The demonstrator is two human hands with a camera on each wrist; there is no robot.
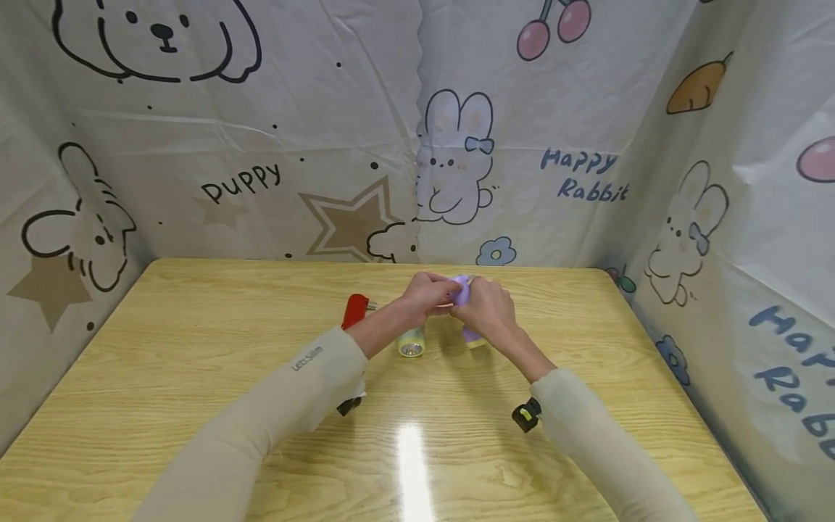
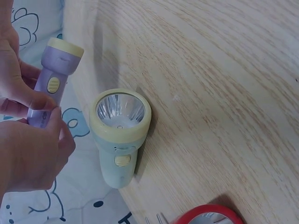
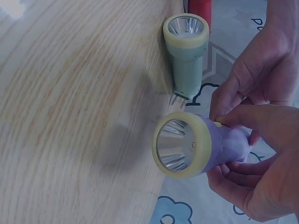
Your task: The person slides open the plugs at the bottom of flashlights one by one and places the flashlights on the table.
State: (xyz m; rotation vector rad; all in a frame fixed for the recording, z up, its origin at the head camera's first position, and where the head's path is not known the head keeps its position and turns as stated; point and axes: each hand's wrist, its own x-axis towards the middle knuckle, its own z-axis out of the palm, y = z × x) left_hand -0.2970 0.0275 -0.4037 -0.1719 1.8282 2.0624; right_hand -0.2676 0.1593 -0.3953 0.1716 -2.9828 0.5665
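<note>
A purple flashlight (image 3: 217, 144) with a pale yellow rim and slide switch is held up between both hands, its lens end tilted down toward the person. My left hand (image 1: 427, 293) pinches it near the tail end. The right hand (image 1: 489, 308) grips the body with thumb and fingers, close to the switch, and hides much of it in the head view. Left of it, a light green flashlight (image 2: 119, 161) lies on the table, lens toward the person, with two metal prongs (image 3: 177, 100) at its tail.
A red flashlight (image 1: 355, 310) with metal prongs lies farther left, partly behind the left forearm. The wooden table (image 1: 561, 312) ends at a cartoon-printed cloth (image 1: 352, 145), which hangs at the back and both sides. A glare streak (image 1: 412, 464) shows near the front.
</note>
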